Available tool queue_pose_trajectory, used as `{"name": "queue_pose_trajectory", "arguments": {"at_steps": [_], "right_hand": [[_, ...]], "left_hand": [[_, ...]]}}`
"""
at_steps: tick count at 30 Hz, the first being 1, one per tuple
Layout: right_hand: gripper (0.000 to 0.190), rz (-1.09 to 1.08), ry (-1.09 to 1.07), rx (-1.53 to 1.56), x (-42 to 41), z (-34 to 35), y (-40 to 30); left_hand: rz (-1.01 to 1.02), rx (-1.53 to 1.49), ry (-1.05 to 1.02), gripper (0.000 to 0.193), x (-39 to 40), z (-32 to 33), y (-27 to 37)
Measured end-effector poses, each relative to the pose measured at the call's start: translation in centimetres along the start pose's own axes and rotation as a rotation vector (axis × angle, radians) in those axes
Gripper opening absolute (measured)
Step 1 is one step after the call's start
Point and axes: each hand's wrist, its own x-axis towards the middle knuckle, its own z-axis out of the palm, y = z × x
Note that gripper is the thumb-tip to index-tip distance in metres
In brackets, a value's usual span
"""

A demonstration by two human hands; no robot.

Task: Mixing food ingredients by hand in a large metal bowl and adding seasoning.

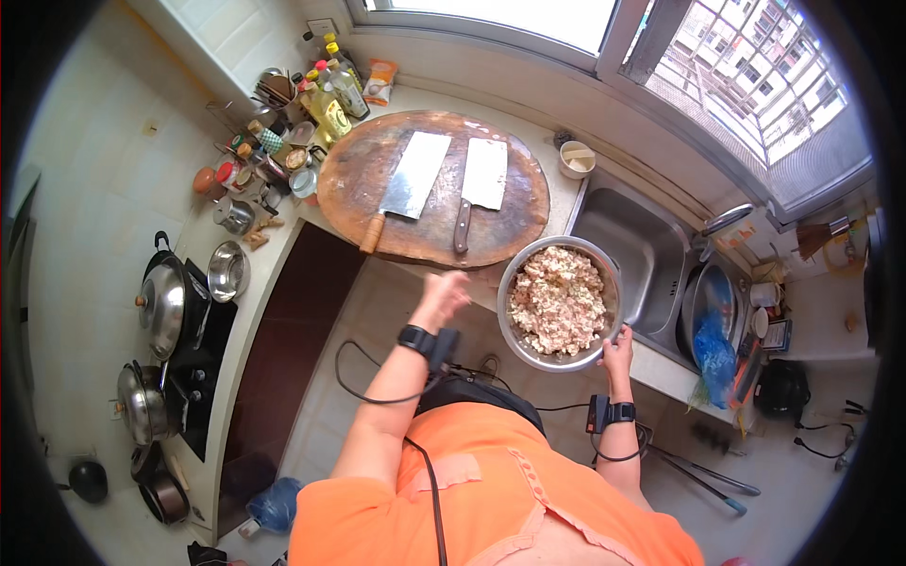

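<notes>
A steel bowl (504,311) full of minced filling (558,301) is at the counter's front edge, beside the sink. My right hand (618,350) grips the bowl's lower right rim, thumb on top. My left hand (446,293) is in the air just before the near edge of the round wooden chopping board (354,170); its fingers look slightly curled, and nothing shows in them. Two cleavers lie on the board: a larger cleaver with a light wooden handle (417,173) and a smaller cleaver with a dark handle (485,173). Both handles point towards me.
Oil bottles (328,113) and jars crowd the left rear counter. A small steel bowl (228,272) sits near the black hob (212,368) with lidded pans. Right of the filling is the sink (637,247); a small white bowl (577,160) stands behind. Cables hang from both wrists.
</notes>
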Motion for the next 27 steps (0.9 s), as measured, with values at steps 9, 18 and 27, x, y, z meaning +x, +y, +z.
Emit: {"name": "queue_pose_trajectory", "arguments": {"at_steps": [9, 18, 27], "right_hand": [[0.071, -0.034, -0.05, 0.057, 0.4, 0.7, 2.9], [0.073, 0.058, -0.025, 0.139, 0.0, 3.0, 2.2], [0.075, 0.11, 0.075, 0.115, -3.0, 5.4, 1.0]], "left_hand": [[0.232, -0.482, -0.064, 0.014, 6.2, -8.5, 1.7], [0.26, -0.493, -0.186, 0.019, 8.4, -9.0, 3.7], [0.311, -0.53, -0.334, 0.018, 11.2, -8.5, 5.6]]}}
